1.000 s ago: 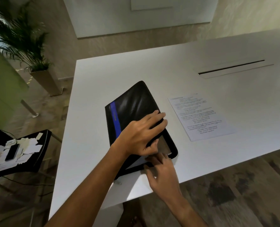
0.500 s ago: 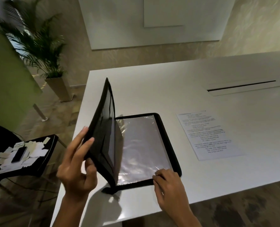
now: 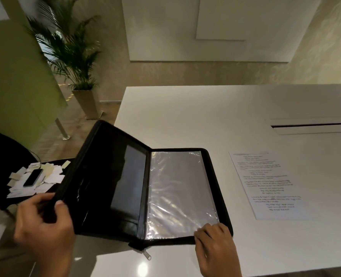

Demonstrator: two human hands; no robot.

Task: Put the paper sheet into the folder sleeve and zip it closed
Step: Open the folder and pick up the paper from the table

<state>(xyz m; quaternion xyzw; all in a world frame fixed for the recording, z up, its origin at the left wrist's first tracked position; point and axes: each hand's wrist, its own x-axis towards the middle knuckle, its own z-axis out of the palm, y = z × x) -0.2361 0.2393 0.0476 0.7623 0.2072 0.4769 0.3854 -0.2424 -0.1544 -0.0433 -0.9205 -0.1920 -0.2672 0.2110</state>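
Observation:
A black zip folder lies wide open at the left edge of the white table. Its left cover hangs out past the table's edge, and my left hand grips that cover's outer rim. Clear plastic sleeves fill the right half, which lies flat. My right hand rests with its fingertips on the near right corner of the top sleeve. The zip pull dangles at the near end of the spine. A printed paper sheet lies flat on the table to the folder's right, untouched.
A long cable slot is cut into the table at the far right. Left of the table stands a black chair with a phone and several paper slips on it. A potted palm stands beyond.
The folder was shut under both hands a second ago. My left hand swung the cover up and over to the left; it now lies nearly flat open. My right hand stayed at the near corner.

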